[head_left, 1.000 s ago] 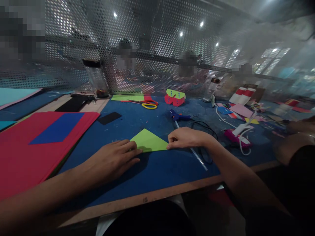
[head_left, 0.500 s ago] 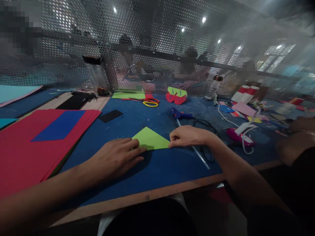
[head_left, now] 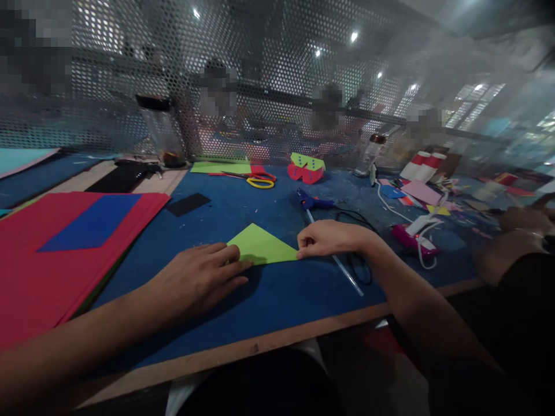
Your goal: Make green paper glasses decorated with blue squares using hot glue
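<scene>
A lime-green sheet of paper (head_left: pixel 263 245), folded into a triangle, lies on the blue tabletop in front of me. My left hand (head_left: pixel 208 271) rests over its left corner, fingers stretched out and a little apart, hiding that corner. At the opposite end, my right hand (head_left: pixel 323 238) pinches the right corner between thumb and curled fingers. Just behind the right hand lies a blue glue gun (head_left: pixel 314 200), its clear glue stick (head_left: pixel 349 277) running under the wrist.
Red sheets (head_left: pixel 30 283) with a blue strip (head_left: pixel 93 222) are stacked at left, near a black piece (head_left: pixel 189 204). Yellow-handled scissors (head_left: pixel 260 182) and a red-green paper butterfly (head_left: pixel 307 168) sit behind. A pink device (head_left: pixel 414 240) with white cable and another person's hand (head_left: pixel 511 245) are at right.
The view has turned slightly to the right, so everything appears shifted left. Both hands keep almost the same place on the green paper.
</scene>
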